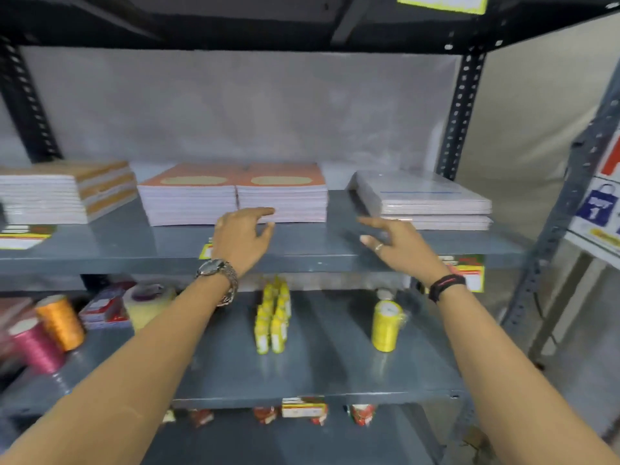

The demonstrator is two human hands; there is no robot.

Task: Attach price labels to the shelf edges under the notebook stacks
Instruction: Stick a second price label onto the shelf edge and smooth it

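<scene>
Three groups of notebooks lie on the grey metal shelf (302, 253): a brown-covered stack (63, 193) at left, two orange-covered stacks (235, 196) side by side in the middle, and a plastic-wrapped white stack (426, 201) at right. My left hand (243, 234) reaches over the shelf's front edge, fingers spread, fingertips at the front of the orange stacks. Just left of the white stack, my right hand (396, 245) hovers with fingers apart. Yellow-bordered price labels hang on the shelf edge: one at left (23, 236), one partly hidden behind my left wrist (205, 251), one behind my right wrist (469, 271).
The lower shelf (328, 364) carries thread spools (60, 322), a tape roll (147, 302), yellow packets (273, 317) and a yellow spool (385, 325). Another label (303, 407) hangs on that shelf's edge. Black perforated uprights (461, 109) frame the bay. A second rack with a sign (597, 206) stands at right.
</scene>
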